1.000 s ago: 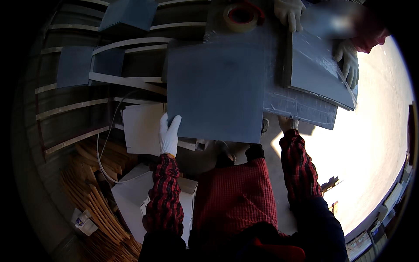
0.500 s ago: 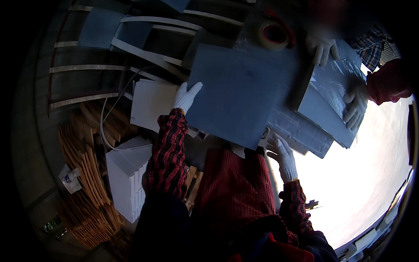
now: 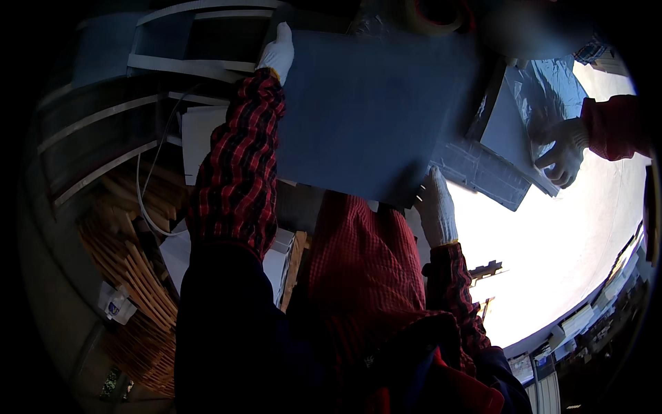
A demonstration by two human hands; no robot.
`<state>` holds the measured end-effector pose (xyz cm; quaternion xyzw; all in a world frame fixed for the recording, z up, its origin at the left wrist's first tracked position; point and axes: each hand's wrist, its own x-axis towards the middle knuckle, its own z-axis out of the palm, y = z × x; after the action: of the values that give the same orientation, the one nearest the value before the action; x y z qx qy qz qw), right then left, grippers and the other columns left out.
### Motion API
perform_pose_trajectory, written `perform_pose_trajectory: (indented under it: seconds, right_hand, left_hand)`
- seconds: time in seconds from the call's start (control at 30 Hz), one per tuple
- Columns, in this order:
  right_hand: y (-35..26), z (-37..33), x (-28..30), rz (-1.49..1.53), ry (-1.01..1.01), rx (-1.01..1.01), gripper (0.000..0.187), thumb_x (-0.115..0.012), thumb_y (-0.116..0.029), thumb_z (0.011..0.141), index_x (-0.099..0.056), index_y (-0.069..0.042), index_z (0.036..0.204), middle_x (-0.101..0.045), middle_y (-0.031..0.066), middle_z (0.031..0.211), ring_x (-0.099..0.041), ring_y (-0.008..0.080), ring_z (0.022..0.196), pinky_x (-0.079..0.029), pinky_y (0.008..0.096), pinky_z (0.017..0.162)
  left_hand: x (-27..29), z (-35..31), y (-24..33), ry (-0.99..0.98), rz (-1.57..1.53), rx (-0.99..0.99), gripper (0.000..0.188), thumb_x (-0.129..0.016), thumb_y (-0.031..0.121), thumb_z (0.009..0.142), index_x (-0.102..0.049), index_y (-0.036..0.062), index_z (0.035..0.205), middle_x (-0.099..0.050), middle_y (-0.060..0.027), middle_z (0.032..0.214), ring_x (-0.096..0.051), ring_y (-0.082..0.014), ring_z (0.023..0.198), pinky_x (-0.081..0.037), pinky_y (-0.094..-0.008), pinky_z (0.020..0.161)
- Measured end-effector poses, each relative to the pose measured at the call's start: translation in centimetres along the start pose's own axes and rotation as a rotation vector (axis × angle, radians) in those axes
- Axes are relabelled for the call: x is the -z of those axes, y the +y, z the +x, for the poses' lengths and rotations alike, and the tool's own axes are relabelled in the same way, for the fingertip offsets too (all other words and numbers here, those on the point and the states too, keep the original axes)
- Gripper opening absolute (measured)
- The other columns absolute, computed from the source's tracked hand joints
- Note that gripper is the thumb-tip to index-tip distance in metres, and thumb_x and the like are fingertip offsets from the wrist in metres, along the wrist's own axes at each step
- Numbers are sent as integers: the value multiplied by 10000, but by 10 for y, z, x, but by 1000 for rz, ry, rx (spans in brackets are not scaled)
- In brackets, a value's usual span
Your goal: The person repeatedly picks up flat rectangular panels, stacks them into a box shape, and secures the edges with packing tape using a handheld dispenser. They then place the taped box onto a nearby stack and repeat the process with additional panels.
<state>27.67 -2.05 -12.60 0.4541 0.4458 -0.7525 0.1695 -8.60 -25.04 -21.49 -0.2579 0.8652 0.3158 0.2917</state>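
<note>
A flat, square blue-grey panel [image 3: 365, 114] fills the middle of the view in front of me. My left hand [image 3: 278, 54], in a white knit glove, is closed on its left edge near the far corner, its fingers partly hidden. At the near right corner my right hand [image 3: 437, 210], gloved alike, grips the panel's edge; its fingertips lie in shadow.
On the right, a co-worker's gloved hand [image 3: 562, 153] is by a film-wrapped panel [image 3: 552, 83]. A tape roll [image 3: 436, 24] lies at the far side. Slatted racking [image 3: 186, 67] stands left, above brown stacked strips [image 3: 134, 265] and a white box [image 3: 181, 259].
My left hand has moved away along the panel's left edge to its far corner. My right hand has come up onto the near right corner. The co-worker's hand has come off the wrapped panel.
</note>
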Motion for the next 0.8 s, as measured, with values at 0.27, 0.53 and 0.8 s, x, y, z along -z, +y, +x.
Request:
perform_pose_trajectory:
  seconds: [0.27,0.53,0.8]
  right_hand:
    - [8,-9,-22,-231,188,226,637,-361,-486,1059,-435,22,1436,-605,165,1294,-593,248,1137,-473,355,990]
    - [-36,-67,-67,209,535,423,720,-349,-636,1014,-523,-14,1331,-627,86,1182,-574,180,1081,-462,329,947]
    - [-47,-36,98,157,1081,842,639,-486,-550,998,-519,-26,1362,-615,87,1227,-596,182,1071,-500,327,895]
  left_hand:
    - [63,-73,-56,-284,-480,-154,848,-365,669,977,-381,-2,1495,-464,-175,1473,-505,-257,1277,-393,-340,1070]
    - [147,-230,-25,-358,-1290,-261,425,-405,382,1072,-447,39,1320,-549,-110,1241,-561,-203,1106,-456,-325,1012]
    - [162,-318,-8,-728,-1563,-74,331,-459,312,1043,-587,124,1284,-571,-163,1278,-647,-262,892,-501,-391,959]
